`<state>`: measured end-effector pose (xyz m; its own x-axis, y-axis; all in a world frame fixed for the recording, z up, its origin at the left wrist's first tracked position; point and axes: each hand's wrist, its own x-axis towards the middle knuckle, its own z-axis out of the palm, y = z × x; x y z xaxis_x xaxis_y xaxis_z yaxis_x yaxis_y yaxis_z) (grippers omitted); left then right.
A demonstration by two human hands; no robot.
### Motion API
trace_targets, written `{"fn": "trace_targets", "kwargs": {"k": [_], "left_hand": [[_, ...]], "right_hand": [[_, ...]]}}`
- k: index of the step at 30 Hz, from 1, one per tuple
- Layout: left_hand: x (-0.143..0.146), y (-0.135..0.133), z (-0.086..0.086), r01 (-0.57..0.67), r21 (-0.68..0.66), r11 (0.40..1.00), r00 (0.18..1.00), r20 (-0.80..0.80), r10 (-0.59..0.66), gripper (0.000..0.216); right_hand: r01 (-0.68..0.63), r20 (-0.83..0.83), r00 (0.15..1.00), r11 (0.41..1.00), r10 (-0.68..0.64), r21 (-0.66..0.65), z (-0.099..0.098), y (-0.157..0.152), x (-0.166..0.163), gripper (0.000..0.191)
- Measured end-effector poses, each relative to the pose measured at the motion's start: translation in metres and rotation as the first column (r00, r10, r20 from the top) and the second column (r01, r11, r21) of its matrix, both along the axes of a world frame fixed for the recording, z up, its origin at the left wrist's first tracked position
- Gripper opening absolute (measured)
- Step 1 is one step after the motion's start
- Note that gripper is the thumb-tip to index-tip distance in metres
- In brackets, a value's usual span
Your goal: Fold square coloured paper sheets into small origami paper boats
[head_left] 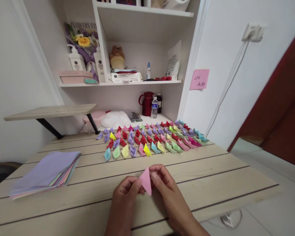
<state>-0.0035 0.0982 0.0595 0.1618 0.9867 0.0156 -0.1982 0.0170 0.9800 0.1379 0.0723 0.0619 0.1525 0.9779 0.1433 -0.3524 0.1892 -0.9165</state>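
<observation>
A small piece of pink folded paper (146, 182), roughly triangular, is held up over the front middle of the table. My left hand (127, 193) pinches its left edge between thumb and fingers. On the other side, my right hand (165, 185) is closed at the paper's right edge, thumb and index finger against it. Beyond my hands stand several rows of small folded paper boats (147, 150) in red, purple, pink, yellow, green and blue.
To the left lies a stack of coloured paper sheets (46, 170). A small raised shelf (51, 111) on black legs stands behind it. At the back are a red jug (147, 103) and a water bottle (154, 108). The wooden table's (236, 186) right edge drops to a tiled floor.
</observation>
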Motion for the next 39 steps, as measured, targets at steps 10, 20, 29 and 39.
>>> {"fn": "trace_targets", "kwargs": {"k": [10, 20, 29, 39], "left_hand": [[-0.013, 0.004, 0.009, 0.279, -0.098, 0.955, 0.947, 0.195, -0.257, 0.025], [-0.017, 0.009, 0.008, 0.392, -0.148, 0.908, 0.912, 0.188, -0.364, 0.026], [-0.017, 0.008, 0.01, 0.415, -0.133, 0.9, 0.903, 0.184, -0.389, 0.023], [-0.013, 0.008, 0.016, 0.488, -0.096, 0.868, 0.866, 0.178, -0.467, 0.028]], "right_hand": [[-0.183, 0.017, 0.983, 0.981, 0.183, 0.067, -0.005, -0.01, 0.003, 0.045], [-0.231, -0.042, 0.972, 0.972, 0.232, 0.033, 0.0, -0.011, 0.002, 0.044], [-0.252, -0.026, 0.967, 0.967, 0.253, 0.029, 0.001, -0.013, 0.003, 0.043], [-0.302, -0.019, 0.952, 0.95, 0.305, 0.08, 0.001, -0.012, 0.002, 0.037]]}}
